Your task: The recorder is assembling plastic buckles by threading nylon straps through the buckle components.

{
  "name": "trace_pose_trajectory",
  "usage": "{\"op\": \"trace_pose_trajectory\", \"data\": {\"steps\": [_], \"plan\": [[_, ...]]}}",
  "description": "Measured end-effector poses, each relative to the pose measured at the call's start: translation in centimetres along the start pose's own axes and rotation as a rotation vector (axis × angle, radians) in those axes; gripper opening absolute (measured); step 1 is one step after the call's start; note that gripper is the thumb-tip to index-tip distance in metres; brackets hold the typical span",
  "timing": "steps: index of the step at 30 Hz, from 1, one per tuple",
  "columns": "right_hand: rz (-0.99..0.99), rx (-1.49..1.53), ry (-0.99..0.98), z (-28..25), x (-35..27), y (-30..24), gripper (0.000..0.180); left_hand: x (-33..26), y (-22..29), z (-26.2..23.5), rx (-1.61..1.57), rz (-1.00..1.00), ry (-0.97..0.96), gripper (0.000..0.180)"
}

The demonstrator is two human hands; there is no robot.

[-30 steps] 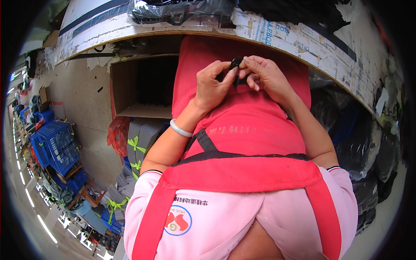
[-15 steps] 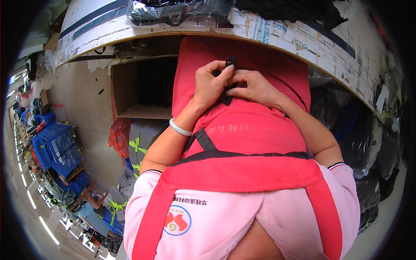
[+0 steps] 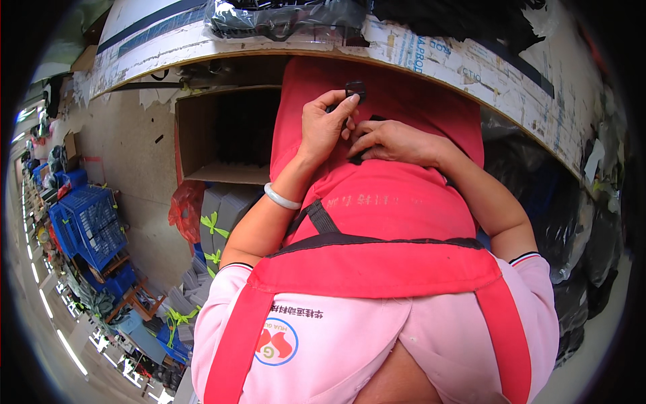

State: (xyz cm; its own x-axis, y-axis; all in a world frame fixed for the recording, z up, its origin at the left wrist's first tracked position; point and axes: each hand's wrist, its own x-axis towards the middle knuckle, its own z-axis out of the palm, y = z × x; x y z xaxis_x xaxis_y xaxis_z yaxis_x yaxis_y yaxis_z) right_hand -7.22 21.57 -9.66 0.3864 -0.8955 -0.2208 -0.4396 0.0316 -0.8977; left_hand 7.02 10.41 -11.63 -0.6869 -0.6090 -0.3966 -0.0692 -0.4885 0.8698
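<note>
Over my lap, covered by a red apron [image 3: 404, 195], both hands work close together. My left hand [image 3: 326, 124] pinches a small black piece [image 3: 355, 89] between thumb and fingers; it looks like a strap or buckle, but its exact kind is unclear. Just to the right, my right hand [image 3: 397, 143] is closed, with its fingers bent downward. Bits of black material show at its fingertips and above its knuckles. Whether these dark parts belong to one piece, I cannot tell. A pale bangle [image 3: 282, 196] circles my left wrist.
A worn white table [image 3: 303, 46] curves across ahead, with black plastic-wrapped goods [image 3: 282, 19] and dark fabric [image 3: 457, 15] on it. An open cardboard box [image 3: 225, 174] sits under it at left. Blue crates [image 3: 91, 219] stand farther left; dark plastic bags [image 3: 565, 222] fill the right.
My hands have drawn apart slightly. The left has shifted a little up and left with the black piece, which now sits turned differently; the right hand has flattened lower over the apron.
</note>
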Motion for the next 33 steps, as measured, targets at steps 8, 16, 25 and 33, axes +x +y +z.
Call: {"op": "trace_pose_trajectory", "data": {"steps": [8,16,25,33], "plan": [[-0.012,0.054,-0.091,-0.7,0.2,0.3,0.025,0.2,0.1,-0.1,-0.017,-0.024,-0.019,0.018],[0.024,0.088,0.034,0.2,0.5,1.0,0.024,0.5,0.2,-0.2,-0.008,-0.034,-0.023,0.019],[0.381,0.841,0.552,-2.2,-0.5,-0.7,0.016,-0.1,0.6,0.7,0.105,0.048,0.007,0.018],[0.439,1.208,0.580,-2.6,-0.2,-0.5,0.017,0.8,0.4,0.8,0.393,0.307,-0.008,0.015]]}}
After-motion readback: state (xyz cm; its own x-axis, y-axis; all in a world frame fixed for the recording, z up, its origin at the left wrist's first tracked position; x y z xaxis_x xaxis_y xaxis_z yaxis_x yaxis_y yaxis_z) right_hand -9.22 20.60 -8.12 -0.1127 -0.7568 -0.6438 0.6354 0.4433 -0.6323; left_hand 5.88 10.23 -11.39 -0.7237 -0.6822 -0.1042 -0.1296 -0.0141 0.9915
